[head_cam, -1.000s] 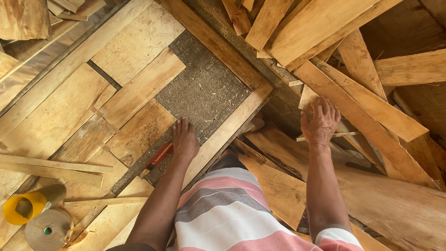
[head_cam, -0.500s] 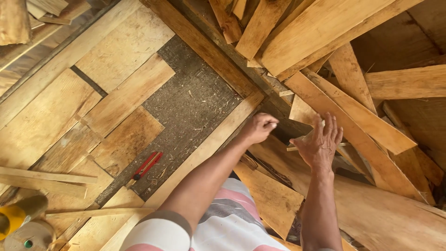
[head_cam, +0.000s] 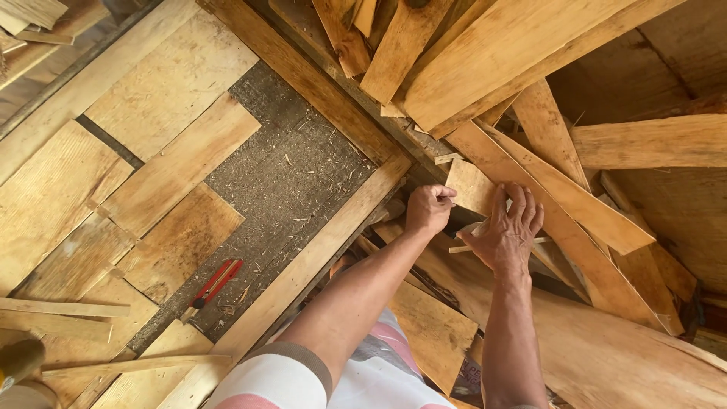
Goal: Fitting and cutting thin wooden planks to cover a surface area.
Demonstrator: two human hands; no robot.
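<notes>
At the far left, flat wooden boards (head_cam: 174, 170) lie fitted side by side, with a bare patch of dark gritty ground (head_cam: 291, 178) showing between them. A red-handled cutter (head_cam: 216, 282) rests on that patch near its lower edge, well apart from both my hands. A long pale plank (head_cam: 303, 269) runs diagonally up from the bottom toward the middle.

Just past the plank's upper end, my left hand (head_cam: 429, 208) is curled into a loose fist, fingers pressed together and closed on the left edge of a small wooden offcut (head_cam: 471, 187). The offcut sits at the foot of a heap of loose planks (head_cam: 485, 53), partly tucked under a slanting board (head_cam: 564, 193). My right hand (head_cam: 506, 235) is beside it, fingers spread and laid flat against the offcut's lower right side, the thumb pointing toward my left hand.

I judge the piece light, stiff and dry, not slippery but rough, with splintery edges. Its short edges look like the place to take hold, one hand each side, since its far end is pinned beneath the slanting board.
</notes>
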